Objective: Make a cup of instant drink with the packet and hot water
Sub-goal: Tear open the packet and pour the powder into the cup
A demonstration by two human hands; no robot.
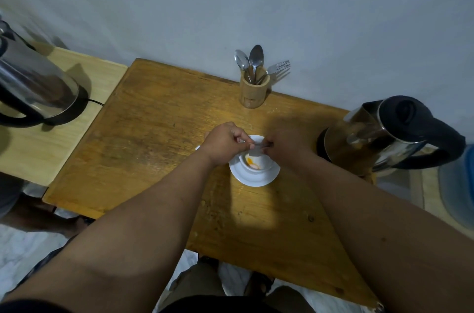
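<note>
Both hands meet above the white cup [254,162]: the left hand [225,144] and the right hand [284,145] each pinch one end of a small silvery packet [256,149] between thumb and fingertips, so the packet hangs stretched between them directly over the cup's mouth. The packet's lower edge dips toward the cup; whether it is already torn is too small and blurred to tell. Inside the cup lies a little heap of orange and pale powder [250,161] on the white bottom. The cup stands on a white saucer [256,179], which rests on the worn wooden counter [154,133] near its middle. To the right of the saucer, close to the right hand, a steel electric kettle [384,138] with a black lid and black handle stands on the counter. At the counter's far edge, against the pale wall [256,4], a wooden holder [254,92] keeps two spoons [250,59] and a fork [278,67] upright, bowls and tines up. Well apart on the left, a second steel kettle [33,86] sits on its black base on a lighter wooden side table [51,148], with a black cord running from it. Both bare forearms reach in from the bottom of the view.
</note>
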